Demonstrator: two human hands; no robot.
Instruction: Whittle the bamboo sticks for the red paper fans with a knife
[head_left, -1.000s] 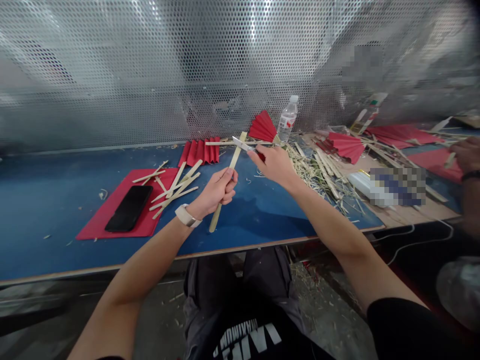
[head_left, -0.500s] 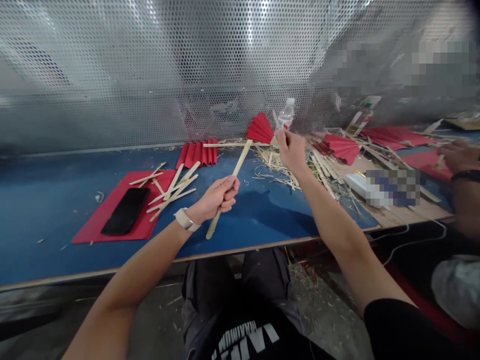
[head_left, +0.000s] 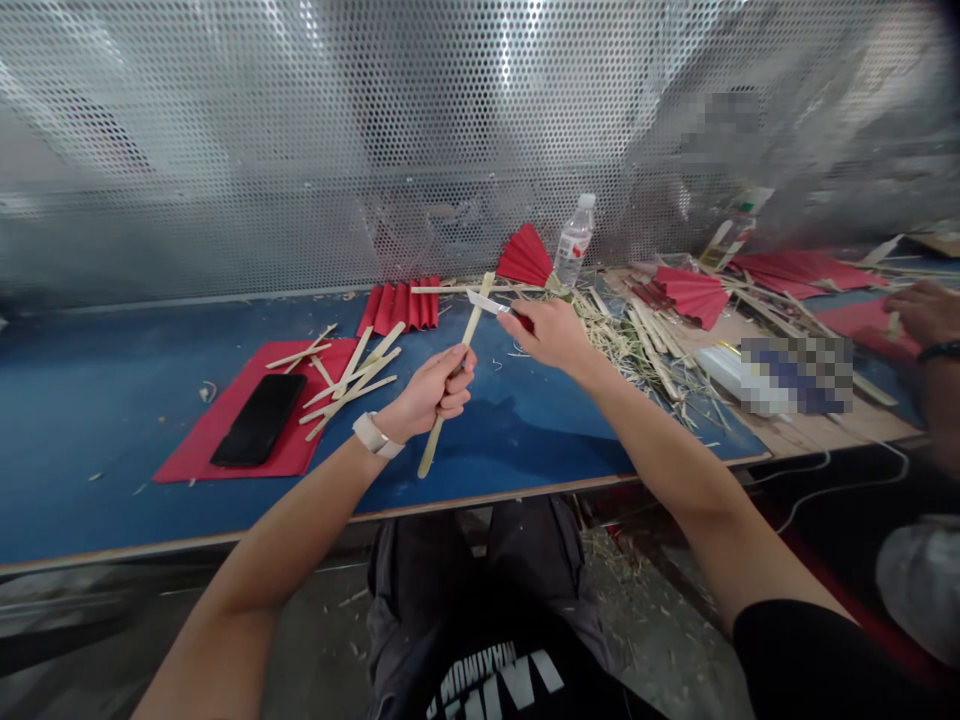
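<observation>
- My left hand (head_left: 435, 388) has its fingers wrapped around a long bamboo slat (head_left: 454, 376), holding it tilted above the blue table (head_left: 112, 400), upper end leaning away from me.
- My right hand (head_left: 553, 332) has its fingers closed on the red handle of a small knife (head_left: 489, 304); the blade points left and meets the slat near its upper end.
- Left of the slat, a red mat (head_left: 225, 440) lies on the table with a black phone (head_left: 259, 418) on it and a loose heap of bamboo sticks (head_left: 349, 380) across its far right corner.
- Beyond the slat, a folded red paper fan (head_left: 401, 303) lies flat, and an opened red fan (head_left: 525, 255) stands near a plastic water bottle (head_left: 574, 240).
- Right of the slat, bamboo shavings (head_left: 622, 340) pile up on the table.
- Far right of the slat, another person's hand (head_left: 926, 312) rests among more red paper.
</observation>
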